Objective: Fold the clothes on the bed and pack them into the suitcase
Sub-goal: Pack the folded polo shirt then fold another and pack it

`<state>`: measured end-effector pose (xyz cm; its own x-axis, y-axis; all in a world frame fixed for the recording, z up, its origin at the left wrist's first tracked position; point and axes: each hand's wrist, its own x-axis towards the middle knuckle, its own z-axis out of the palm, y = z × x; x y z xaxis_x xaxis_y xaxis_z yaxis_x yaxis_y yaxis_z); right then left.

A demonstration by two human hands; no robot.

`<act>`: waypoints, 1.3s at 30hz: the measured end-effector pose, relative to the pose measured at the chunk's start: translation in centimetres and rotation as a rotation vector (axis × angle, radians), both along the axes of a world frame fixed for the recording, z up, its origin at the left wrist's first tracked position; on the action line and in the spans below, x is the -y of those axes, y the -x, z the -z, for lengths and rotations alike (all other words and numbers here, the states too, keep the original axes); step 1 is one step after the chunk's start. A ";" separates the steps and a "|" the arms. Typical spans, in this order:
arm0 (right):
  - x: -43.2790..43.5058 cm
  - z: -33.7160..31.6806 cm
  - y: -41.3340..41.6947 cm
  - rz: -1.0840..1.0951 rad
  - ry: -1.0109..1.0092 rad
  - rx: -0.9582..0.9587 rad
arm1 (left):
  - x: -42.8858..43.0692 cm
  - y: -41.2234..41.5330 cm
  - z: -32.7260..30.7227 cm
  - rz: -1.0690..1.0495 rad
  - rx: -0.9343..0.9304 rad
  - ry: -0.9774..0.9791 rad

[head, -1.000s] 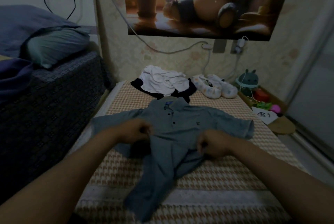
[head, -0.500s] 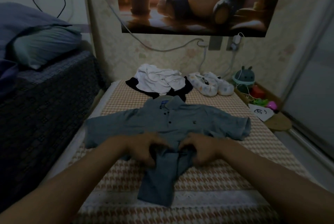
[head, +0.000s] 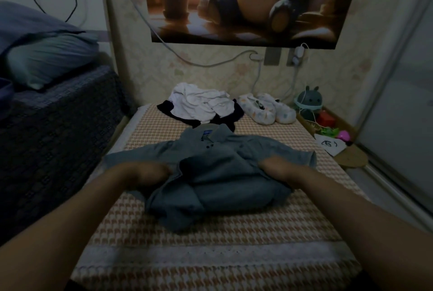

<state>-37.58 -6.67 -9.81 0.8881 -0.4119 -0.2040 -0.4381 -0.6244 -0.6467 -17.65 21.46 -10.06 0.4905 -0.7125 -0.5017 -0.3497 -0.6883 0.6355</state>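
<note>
Shirt [head: 225,180] now lies folded hem-up, left hand [head: 146,171] and right hand [head: 278,168] gripping its sides, moved apart.

Two bare forearms, in from 7 and 5 o'clock, bare to frame edge. Left hand [head: 150,171] motion-blurred, right hand [head: 278,167] sharper.

Both bare forearms reach in from the lower corners of the head view and angle toward each other, palms turned down. The left hand [head: 150,171], blurred, is curled at the near left edge of a grey-blue cotton polo shirt [head: 225,182] and grips the cloth. The right hand [head: 280,168], level with it and set apart from it, holds a raised fold of the same shirt, its fingertips hidden in the fabric. Both wrists lie low and nearly straight.
</note>
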 end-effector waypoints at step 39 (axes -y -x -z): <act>1.4 5.1 -13.8 -0.035 0.461 0.024 | 8.1 -5.9 4.9 0.010 0.663 -0.023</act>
